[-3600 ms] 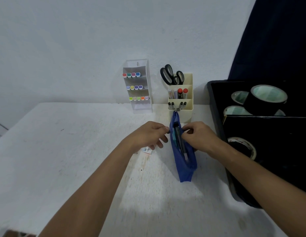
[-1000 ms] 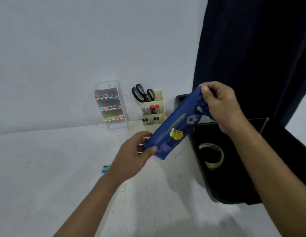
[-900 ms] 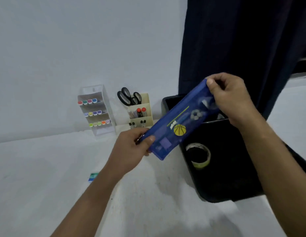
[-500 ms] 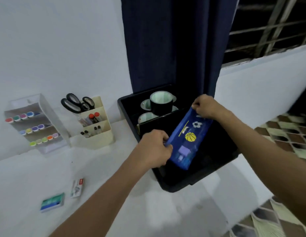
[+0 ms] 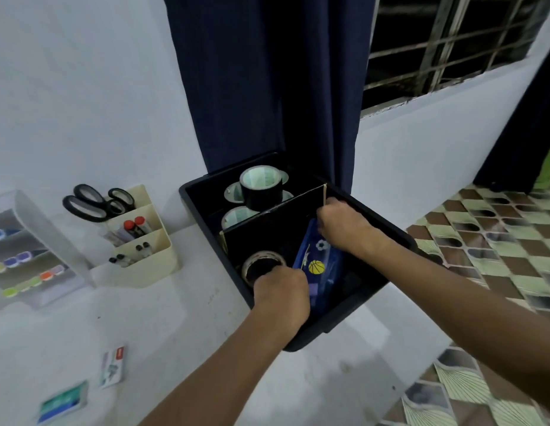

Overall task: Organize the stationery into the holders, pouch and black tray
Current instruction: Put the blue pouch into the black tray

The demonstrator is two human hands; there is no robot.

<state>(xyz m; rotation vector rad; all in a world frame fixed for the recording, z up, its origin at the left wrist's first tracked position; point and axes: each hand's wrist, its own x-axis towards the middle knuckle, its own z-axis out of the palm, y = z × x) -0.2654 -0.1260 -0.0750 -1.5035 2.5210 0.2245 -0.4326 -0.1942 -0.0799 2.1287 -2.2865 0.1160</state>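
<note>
The blue pouch (image 5: 318, 265), printed with a basketball and a football, sits inside the near compartment of the black tray (image 5: 387, 222). My left hand (image 5: 281, 296) grips the pouch's near end. My right hand (image 5: 344, 227) holds its far end beside the cardboard divider (image 5: 267, 222). A clear tape roll (image 5: 261, 265) lies in the same compartment, left of the pouch. Black tape rolls (image 5: 261, 186) are stacked behind the divider.
A cream holder (image 5: 144, 250) with scissors (image 5: 95, 204) and markers stands left of the tray. A clear marker rack (image 5: 31, 256) is at the far left. Two small boxes (image 5: 112, 365) (image 5: 63, 402) lie on the white table. A dark curtain (image 5: 267, 81) hangs behind the tray; the table edge drops to tiled floor on the right.
Both hands carried the pouch from the table up and right, then lowered it into the tray's near compartment. The view swung right toward the tray and window.
</note>
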